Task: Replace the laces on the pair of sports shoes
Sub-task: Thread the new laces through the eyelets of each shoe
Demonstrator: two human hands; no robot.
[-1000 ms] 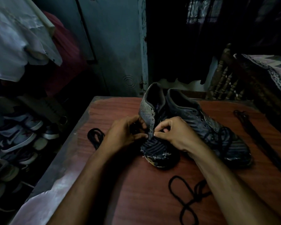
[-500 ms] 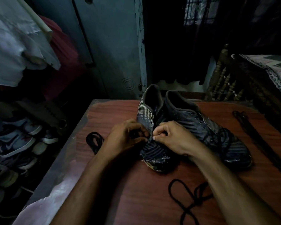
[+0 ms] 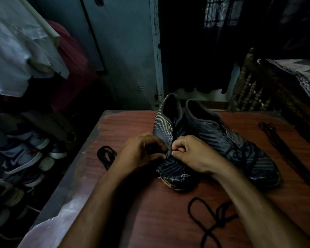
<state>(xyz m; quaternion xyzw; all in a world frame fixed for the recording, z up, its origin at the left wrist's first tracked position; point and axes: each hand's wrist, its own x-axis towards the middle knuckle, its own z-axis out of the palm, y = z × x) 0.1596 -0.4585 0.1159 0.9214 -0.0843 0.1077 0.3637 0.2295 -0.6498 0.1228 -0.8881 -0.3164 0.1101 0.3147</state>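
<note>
I see the reddish tabletop (image 3: 132, 133) filling the lower view, set against a grey door (image 3: 125, 56), with a shoe rack (image 3: 23, 154) off to its left and a bed (image 3: 301, 76) at right. The pair of shoes (image 3: 213, 133) stands toes toward me at the middle, side by side and touching, probably so both stay within reach. The right shoe (image 3: 240, 147) has a dark lace lying loosely over its front. The left shoe (image 3: 168, 126) is the one I work on: my left hand (image 3: 141, 153) curls against its outer flank, seemingly steadying it, while my right hand (image 3: 191, 153) is curled with fingertips pinched at the eyelet row, likely feeding a lace end, though the lace there is too dark to make out. One lace (image 3: 208, 222) sprawls near my right forearm; another coil (image 3: 106, 154) sits beside my left wrist.
</note>
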